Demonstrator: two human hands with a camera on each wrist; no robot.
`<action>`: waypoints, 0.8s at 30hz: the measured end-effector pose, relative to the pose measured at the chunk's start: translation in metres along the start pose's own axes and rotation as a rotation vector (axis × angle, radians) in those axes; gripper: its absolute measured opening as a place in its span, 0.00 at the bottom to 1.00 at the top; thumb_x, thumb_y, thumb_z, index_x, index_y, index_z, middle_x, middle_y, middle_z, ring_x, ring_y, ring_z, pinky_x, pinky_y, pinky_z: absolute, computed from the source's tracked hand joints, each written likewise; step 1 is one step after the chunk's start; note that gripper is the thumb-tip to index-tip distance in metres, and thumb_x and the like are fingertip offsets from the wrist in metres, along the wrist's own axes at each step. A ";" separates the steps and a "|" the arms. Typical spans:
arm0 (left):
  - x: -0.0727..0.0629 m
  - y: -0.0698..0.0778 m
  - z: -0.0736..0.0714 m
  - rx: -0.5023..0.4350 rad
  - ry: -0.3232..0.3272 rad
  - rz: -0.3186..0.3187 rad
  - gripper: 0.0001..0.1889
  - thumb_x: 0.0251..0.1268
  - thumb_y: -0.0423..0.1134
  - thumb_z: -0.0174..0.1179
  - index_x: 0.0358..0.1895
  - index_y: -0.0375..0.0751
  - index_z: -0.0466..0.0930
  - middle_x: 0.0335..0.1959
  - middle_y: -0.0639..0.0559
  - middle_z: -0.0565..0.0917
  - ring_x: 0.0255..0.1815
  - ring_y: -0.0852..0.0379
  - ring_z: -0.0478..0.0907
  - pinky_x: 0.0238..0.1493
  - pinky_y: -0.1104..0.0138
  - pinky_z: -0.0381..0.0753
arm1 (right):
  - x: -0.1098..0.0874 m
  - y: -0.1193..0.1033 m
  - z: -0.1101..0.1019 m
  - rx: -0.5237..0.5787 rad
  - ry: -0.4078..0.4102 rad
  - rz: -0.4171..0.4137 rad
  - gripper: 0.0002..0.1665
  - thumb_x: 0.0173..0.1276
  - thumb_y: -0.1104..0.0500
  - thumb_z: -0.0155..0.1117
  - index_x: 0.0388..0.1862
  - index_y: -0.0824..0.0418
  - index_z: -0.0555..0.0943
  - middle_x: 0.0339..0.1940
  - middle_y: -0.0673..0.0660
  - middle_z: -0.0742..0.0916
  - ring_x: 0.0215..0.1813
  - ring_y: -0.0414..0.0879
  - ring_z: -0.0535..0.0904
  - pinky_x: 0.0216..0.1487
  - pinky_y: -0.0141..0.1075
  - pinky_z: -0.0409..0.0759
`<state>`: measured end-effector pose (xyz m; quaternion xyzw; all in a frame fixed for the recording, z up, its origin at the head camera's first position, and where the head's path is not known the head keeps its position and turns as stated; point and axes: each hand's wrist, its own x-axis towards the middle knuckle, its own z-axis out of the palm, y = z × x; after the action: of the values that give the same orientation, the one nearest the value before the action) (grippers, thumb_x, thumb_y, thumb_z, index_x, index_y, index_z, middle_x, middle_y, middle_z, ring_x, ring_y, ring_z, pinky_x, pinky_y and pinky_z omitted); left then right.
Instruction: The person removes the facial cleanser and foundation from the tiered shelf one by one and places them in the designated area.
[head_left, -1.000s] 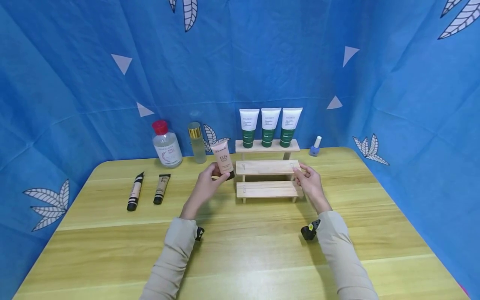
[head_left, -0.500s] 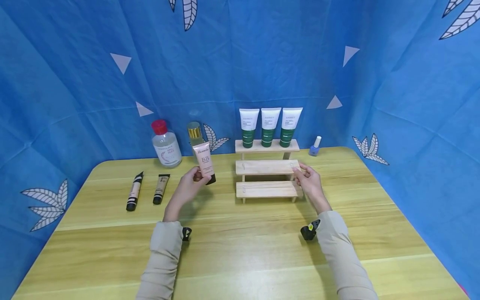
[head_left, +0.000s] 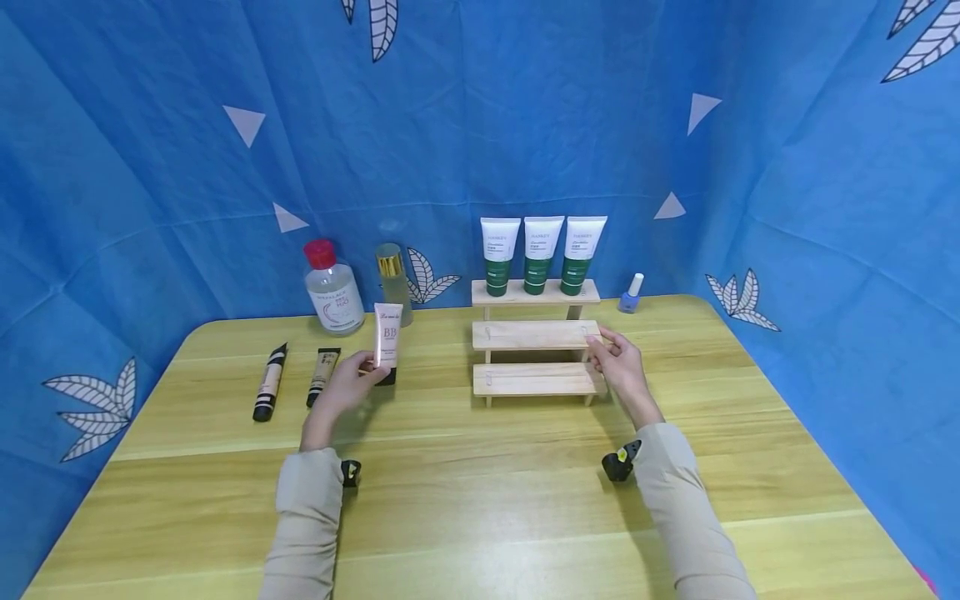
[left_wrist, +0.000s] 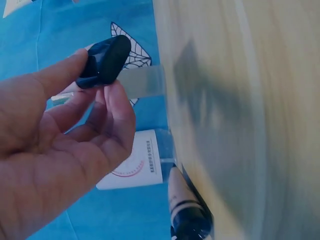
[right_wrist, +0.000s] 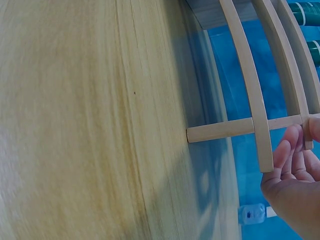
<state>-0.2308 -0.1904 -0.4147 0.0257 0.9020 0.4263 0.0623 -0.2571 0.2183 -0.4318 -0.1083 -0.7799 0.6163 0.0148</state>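
Pink BB tube stands nearly upright in the person's left hand, dark cap down, pinched between thumb and fingers near the cap; the left wrist view shows the cap apart from the wooden table. It is in front of the gold-capped bottle, with the red-capped bottle behind it to the left. Near the left hand, the small beige tube lies on the table, partly hidden, and the striped tube lies farther left. The right hand grips the right end of the three-tier wooden stand at the middle shelf. Three white-and-green tubes stand in a row on its top shelf. Just beyond its right side, the nail polish bottle stands before the blue cloth.
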 end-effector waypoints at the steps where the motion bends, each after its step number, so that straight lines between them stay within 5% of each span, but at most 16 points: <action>1: -0.001 -0.001 0.000 0.006 -0.003 -0.010 0.22 0.72 0.38 0.50 0.62 0.25 0.66 0.53 0.31 0.75 0.53 0.40 0.73 0.52 0.53 0.74 | 0.000 0.000 0.000 0.000 0.000 0.000 0.32 0.72 0.52 0.55 0.72 0.61 0.63 0.29 0.47 0.79 0.29 0.34 0.73 0.31 0.24 0.74; 11: -0.009 -0.011 0.000 -0.009 -0.042 -0.141 0.22 0.72 0.37 0.47 0.61 0.21 0.66 0.42 0.34 0.77 0.35 0.50 0.74 0.31 0.67 0.76 | -0.001 0.000 0.000 -0.001 0.000 0.001 0.32 0.72 0.52 0.55 0.72 0.61 0.63 0.29 0.46 0.79 0.29 0.33 0.73 0.31 0.23 0.74; 24: -0.006 -0.018 0.007 0.044 -0.052 -0.172 0.20 0.71 0.37 0.48 0.56 0.21 0.71 0.38 0.39 0.77 0.30 0.54 0.66 0.29 0.67 0.65 | -0.001 0.000 0.000 0.007 0.011 0.000 0.31 0.72 0.53 0.55 0.71 0.62 0.64 0.29 0.46 0.78 0.29 0.33 0.73 0.31 0.22 0.74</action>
<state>-0.2233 -0.1969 -0.4328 -0.0393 0.9082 0.3985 0.1217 -0.2565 0.2178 -0.4321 -0.1117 -0.7776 0.6184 0.0197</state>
